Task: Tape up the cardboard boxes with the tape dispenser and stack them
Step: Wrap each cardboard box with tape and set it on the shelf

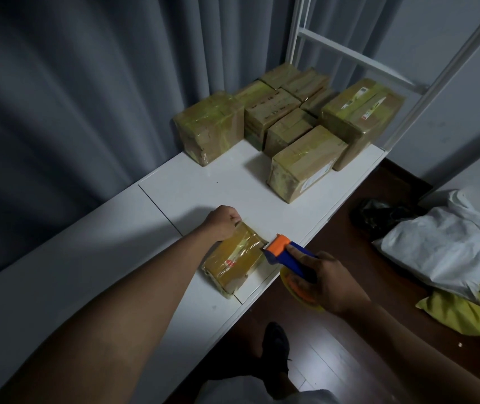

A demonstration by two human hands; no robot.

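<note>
At lower centre, the left hand (223, 223) pinches tape on the box (234, 259); the right hand (324, 282) grips the dispenser (287, 252).

This looks like a room in a home, probably a bedroom used for packing parcels; heavy grey curtains (58, 97) hang from about nine to twelve o'clock behind a plain white table (93, 258), and the floor (335, 360) at five o'clock is dark wood boards. At three o'clock white bedding (448, 240) and a yellow cloth (466, 310) lie crumpled beside a black bag (378, 217); at one o'clock a thin white metal frame (358, 53) stands before a pale wall. Many small taped cardboard boxes (288, 118) are grouped at twelve o'clock on the table, which suggests home parcel work and not a shop.
</note>
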